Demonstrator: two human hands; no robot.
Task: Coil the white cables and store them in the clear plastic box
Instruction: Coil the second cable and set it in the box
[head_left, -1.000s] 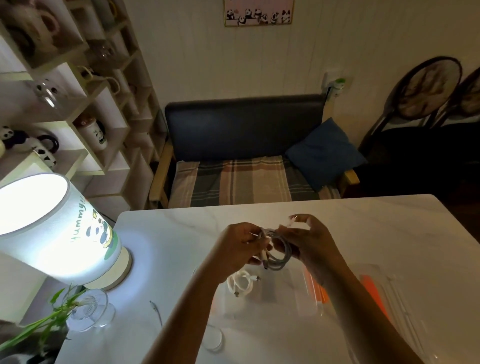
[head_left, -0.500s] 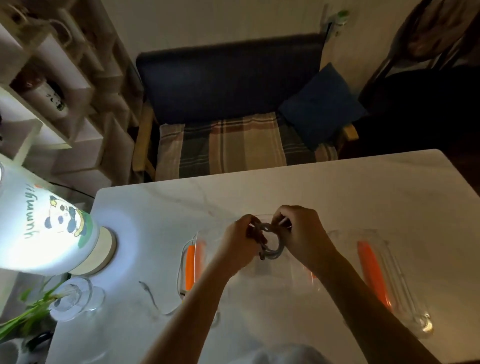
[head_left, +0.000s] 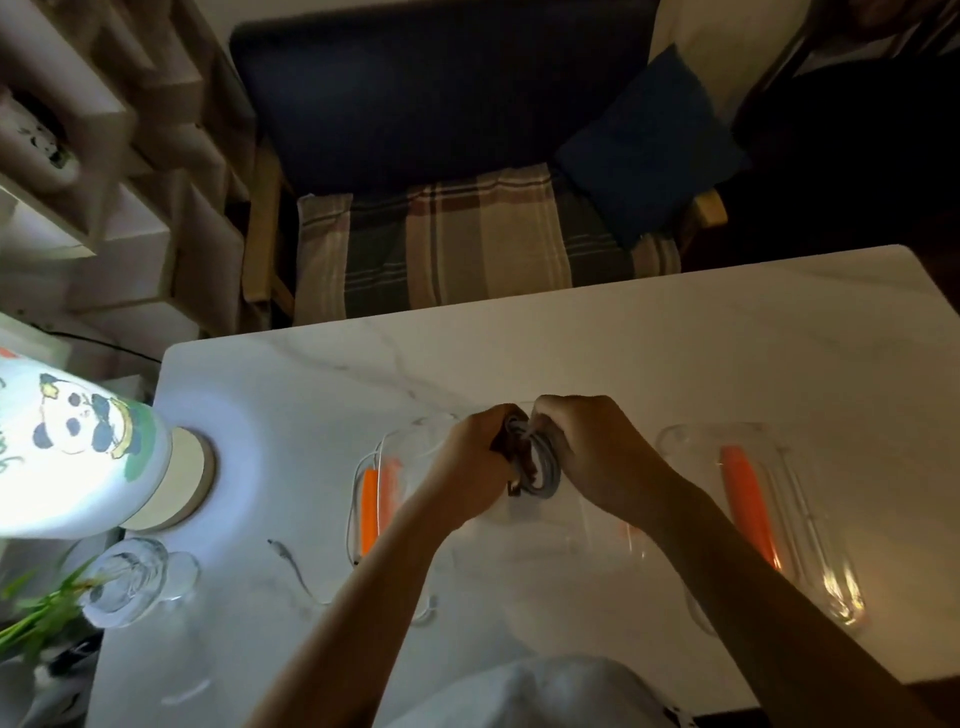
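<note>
Dim light fills the room, and a white marble-patterned table (head_left: 597, 332) takes the lower half of the view, with a dark sofa with a striped plaid seat cushion (head_left: 457, 239) behind its far edge. On the table's left side stands a glowing white lamp with a panda drawing (head_left: 78, 447), and just in front of it a small clear glass vase with green leaves (head_left: 124, 582).

Above the middle of the table both hands meet. The left hand (head_left: 478, 462) and the right hand (head_left: 592, 452) each have the fingers curled around a coiled bundle of white cable (head_left: 537, 465), which hangs between them as a small loop (it looks grey in this light). Below the hands lies the clear plastic box with orange clips (head_left: 374, 499); its walls are hard to follow. Well to the right lies a clear plastic lid with an orange strip (head_left: 748, 499). A loose thin cable end (head_left: 291, 564) rests on the table near the box.
</note>
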